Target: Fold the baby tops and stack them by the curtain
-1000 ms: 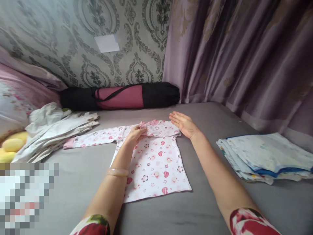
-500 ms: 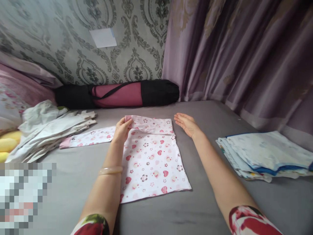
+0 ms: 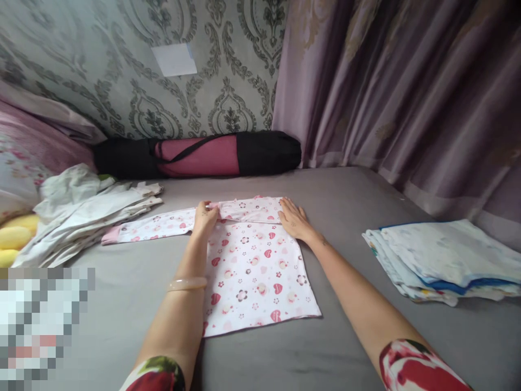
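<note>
A small white long-sleeved shirt (image 3: 254, 277), printed with pink hearts and flowers, lies flat in front of me. One sleeve is folded across its top; the other sleeve (image 3: 150, 227) stretches out to the left and ends in a pink cuff. My left hand (image 3: 205, 218), with a pale bangle on its wrist, is closed on the pink cuff of the folded sleeve, at the shirt's upper left. At the upper right corner, my right hand (image 3: 296, 218) rests open, its fingers flat on the folded sleeve's shoulder end.
A folded stack of pale, blue-edged cloths (image 3: 448, 260) lies on the right of the grey sheet (image 3: 342, 198). Crumpled whitish clothes (image 3: 93, 203) are heaped at the left. Along the patterned wall lies a black and maroon bag (image 3: 199, 156); purple curtains (image 3: 366, 81) hang at right.
My right hand has come down and leftward from above the sheet onto the shirt's upper right corner. My left hand has lowered the cuff slightly, and the folded sleeve lies flatter.
</note>
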{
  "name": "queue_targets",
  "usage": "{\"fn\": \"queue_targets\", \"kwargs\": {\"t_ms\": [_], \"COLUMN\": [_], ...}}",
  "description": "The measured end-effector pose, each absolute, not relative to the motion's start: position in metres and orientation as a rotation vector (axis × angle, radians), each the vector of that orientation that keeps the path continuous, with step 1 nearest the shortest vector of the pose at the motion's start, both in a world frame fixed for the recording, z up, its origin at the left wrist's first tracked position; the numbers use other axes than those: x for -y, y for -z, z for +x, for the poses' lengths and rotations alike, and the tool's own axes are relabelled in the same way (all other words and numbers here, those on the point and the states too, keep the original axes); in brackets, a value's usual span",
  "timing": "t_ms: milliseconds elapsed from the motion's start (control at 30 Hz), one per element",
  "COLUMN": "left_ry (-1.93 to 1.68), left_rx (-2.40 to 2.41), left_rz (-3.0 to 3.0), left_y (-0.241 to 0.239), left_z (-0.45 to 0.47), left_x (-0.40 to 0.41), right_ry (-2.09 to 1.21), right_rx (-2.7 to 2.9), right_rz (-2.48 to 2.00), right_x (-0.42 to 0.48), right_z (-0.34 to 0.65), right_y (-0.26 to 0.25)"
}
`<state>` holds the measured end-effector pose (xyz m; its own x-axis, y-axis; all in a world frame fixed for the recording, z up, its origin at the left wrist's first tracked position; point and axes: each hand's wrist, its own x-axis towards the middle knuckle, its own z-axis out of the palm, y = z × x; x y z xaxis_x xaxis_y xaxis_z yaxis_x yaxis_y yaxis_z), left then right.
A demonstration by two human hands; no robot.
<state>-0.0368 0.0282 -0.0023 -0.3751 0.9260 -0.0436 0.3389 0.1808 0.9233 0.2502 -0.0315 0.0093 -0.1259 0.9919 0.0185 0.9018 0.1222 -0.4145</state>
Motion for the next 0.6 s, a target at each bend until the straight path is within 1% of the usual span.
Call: {"fn": "queue_targets", "kwargs": {"t_ms": [167, 367, 600], "left_ry": [-1.150, -1.116, -1.018], "left_rx": [-1.978, -1.987, -2.077], "left_rz": [1.450, 1.688, 1.809], "left_y": [0.003, -0.004, -0.003], "left_z": [-0.039, -0.033, -0.030], "left_x": [-0.024, -0.016, -0.011], "right_ry": [-0.395, -0.375, -0.362], "right_rx": [2.212, 2.235, 2.231], "right_rz": [-1.892, -1.917, -1.926], "right_x": [0.032, 0.032, 0.032], "right_z": [0.252, 0.251, 0.251], "right_y": [-0.005, -0.005, -0.004]}}
